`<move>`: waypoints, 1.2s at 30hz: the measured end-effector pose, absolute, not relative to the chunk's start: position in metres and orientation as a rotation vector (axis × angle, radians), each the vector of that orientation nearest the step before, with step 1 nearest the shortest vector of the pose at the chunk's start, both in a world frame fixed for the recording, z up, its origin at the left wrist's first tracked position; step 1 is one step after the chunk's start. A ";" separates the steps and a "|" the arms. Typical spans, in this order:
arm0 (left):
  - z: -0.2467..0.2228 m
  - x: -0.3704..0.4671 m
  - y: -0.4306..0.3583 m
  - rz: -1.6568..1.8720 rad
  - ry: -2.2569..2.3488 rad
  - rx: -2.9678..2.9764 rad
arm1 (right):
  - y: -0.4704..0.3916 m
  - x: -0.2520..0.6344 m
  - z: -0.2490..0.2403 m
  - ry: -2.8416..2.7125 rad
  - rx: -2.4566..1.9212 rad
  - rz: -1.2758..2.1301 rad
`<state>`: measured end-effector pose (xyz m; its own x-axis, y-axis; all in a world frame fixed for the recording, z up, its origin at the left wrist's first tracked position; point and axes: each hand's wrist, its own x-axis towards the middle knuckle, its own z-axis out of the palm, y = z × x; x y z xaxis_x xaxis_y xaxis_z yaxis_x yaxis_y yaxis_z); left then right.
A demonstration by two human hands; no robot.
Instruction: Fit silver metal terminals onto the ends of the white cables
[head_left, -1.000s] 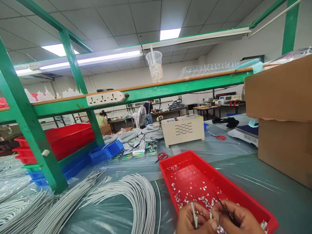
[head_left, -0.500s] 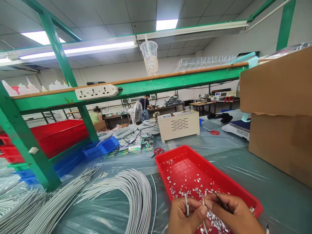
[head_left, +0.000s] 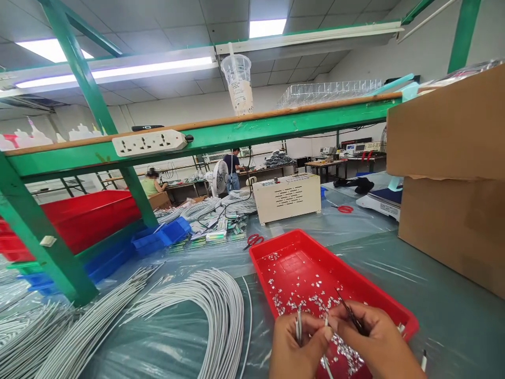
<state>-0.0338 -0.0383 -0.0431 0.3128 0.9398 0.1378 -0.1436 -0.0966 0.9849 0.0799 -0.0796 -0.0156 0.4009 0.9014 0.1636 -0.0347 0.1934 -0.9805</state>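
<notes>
Over the near end of a red tray (head_left: 294,260), my two hands meet at a thin grey cable (head_left: 326,366). My left hand (head_left: 294,350) is closed, pinching the cable between thumb and fingers; short cable lengths also stick up between its fingers. My right hand (head_left: 376,342) is closed too, with dark pointed tweezers (head_left: 344,302) lying in its fingers, tips up and to the left. Its thumb and fingertip touch the cable's end beside my left thumb. Small silvery foil scraps (head_left: 345,352) are scattered in the tray, thickest under my hands.
Bundles of grey cables (head_left: 224,316) lie left of the tray. Red-handled scissors (head_left: 254,240) rest at its far corner. A beige machine (head_left: 288,197) stands behind, cardboard boxes (head_left: 450,226) at right. A green shelf (head_left: 236,130) crosses above. Two people work in the background.
The view has shifted slightly. My hands stay together at the cable in nearly the same pose, and another cable length now shows between my left fingers.
</notes>
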 end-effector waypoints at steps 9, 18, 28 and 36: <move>-0.027 -0.036 -0.041 0.989 0.685 1.333 | -0.080 0.084 -0.012 -0.921 -1.151 0.876; -0.019 -0.038 -0.039 0.918 0.613 1.396 | -0.079 0.087 -0.015 -0.882 -1.165 0.918; -0.037 -0.034 -0.040 1.078 0.763 1.344 | -0.080 0.081 -0.011 -0.871 -1.198 0.859; -0.033 -0.033 -0.043 1.024 0.701 1.309 | -0.078 0.080 -0.012 -0.853 -1.162 0.856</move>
<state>-0.0332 -0.0430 -0.0334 0.4178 0.8993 0.1290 -0.2050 -0.0450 0.9777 0.0795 -0.0781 -0.0117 0.4260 0.8974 0.1146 -0.1176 0.1805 -0.9765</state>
